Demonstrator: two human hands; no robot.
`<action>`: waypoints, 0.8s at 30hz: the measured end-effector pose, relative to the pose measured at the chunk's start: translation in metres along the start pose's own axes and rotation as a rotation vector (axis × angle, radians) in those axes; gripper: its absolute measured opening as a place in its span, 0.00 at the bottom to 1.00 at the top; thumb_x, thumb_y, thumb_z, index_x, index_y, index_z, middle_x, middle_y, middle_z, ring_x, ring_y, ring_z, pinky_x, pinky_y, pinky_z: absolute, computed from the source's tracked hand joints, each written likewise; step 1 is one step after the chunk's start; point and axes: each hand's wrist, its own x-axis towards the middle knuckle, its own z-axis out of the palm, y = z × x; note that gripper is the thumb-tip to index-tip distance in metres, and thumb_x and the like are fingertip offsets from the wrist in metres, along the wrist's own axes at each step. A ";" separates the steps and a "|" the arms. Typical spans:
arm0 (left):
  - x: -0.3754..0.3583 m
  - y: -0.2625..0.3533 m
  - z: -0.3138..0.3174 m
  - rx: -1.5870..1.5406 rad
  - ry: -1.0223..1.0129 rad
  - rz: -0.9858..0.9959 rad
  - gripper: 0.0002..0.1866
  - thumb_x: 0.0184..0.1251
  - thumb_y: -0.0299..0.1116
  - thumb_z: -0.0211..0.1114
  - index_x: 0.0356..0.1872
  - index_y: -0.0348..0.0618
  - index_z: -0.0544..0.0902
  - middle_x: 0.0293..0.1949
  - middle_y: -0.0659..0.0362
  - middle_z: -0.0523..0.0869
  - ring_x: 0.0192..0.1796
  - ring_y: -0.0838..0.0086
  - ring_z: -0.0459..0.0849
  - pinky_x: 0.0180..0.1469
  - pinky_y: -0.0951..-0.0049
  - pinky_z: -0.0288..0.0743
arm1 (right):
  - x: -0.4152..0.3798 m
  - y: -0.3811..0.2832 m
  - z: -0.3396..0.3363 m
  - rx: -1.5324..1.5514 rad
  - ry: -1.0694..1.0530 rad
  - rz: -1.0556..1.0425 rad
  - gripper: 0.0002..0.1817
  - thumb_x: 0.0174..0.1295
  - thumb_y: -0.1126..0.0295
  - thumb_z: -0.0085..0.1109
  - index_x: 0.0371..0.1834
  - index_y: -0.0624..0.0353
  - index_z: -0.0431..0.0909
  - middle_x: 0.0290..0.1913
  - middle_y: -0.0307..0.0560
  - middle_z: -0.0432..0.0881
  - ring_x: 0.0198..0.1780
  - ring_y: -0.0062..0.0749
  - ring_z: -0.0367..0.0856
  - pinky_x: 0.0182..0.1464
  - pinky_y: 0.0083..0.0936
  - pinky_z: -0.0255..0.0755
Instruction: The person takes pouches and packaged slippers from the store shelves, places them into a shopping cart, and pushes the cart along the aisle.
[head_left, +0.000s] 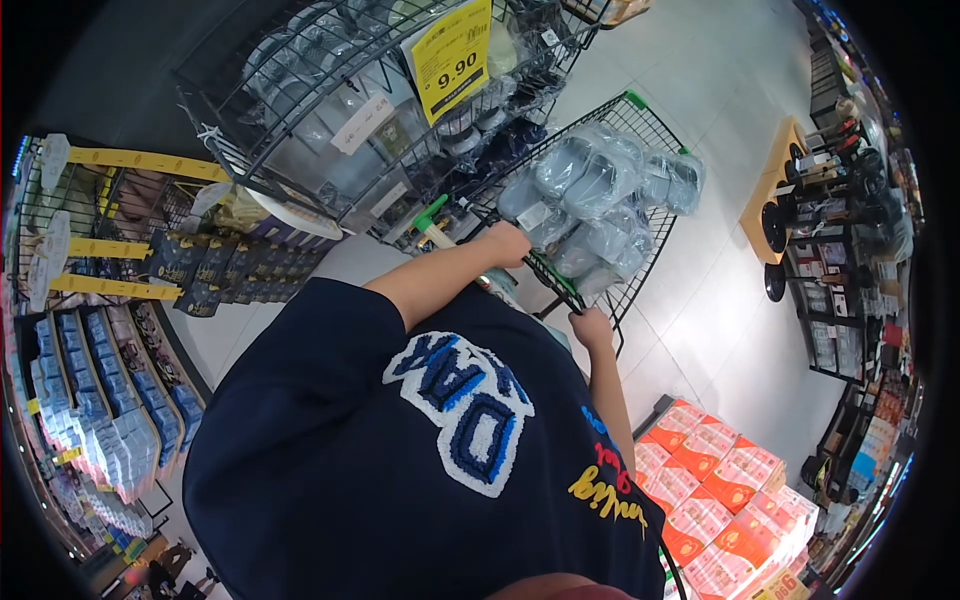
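My left hand (506,245) is closed around the handle of a wire shopping cart (648,268). My right hand (591,326) grips the same handle (552,281) closer to its other end. Ahead of both hands, the cart holds several pairs of grey slippers (590,175) wrapped in clear plastic. The cart has green corner pieces and a dark wire mesh. Its lower part is partly hidden by the slippers and my arms.
Left of the cart stands a black wire bin (290,185) of bagged goods, with a yellow price sign (450,60). Red-and-white packages (715,480) are stacked at lower right. Display shelves (835,240) with pans line the right. Pale tiled floor (700,300) runs between.
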 end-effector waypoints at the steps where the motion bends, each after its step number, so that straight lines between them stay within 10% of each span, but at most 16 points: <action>1: -0.007 0.001 -0.001 0.007 -0.017 0.009 0.17 0.60 0.43 0.66 0.44 0.43 0.90 0.43 0.50 0.92 0.45 0.53 0.91 0.47 0.54 0.84 | -0.004 -0.002 0.002 -0.002 0.006 0.005 0.24 0.60 0.50 0.58 0.41 0.61 0.89 0.44 0.65 0.88 0.50 0.61 0.87 0.55 0.50 0.79; 24: -0.150 0.026 0.058 0.036 -0.154 -0.061 0.17 0.60 0.37 0.63 0.46 0.43 0.92 0.47 0.50 0.92 0.51 0.58 0.91 0.52 0.56 0.83 | -0.150 -0.064 0.109 0.095 -0.005 0.119 0.21 0.58 0.52 0.60 0.43 0.55 0.91 0.45 0.62 0.89 0.50 0.57 0.87 0.55 0.48 0.80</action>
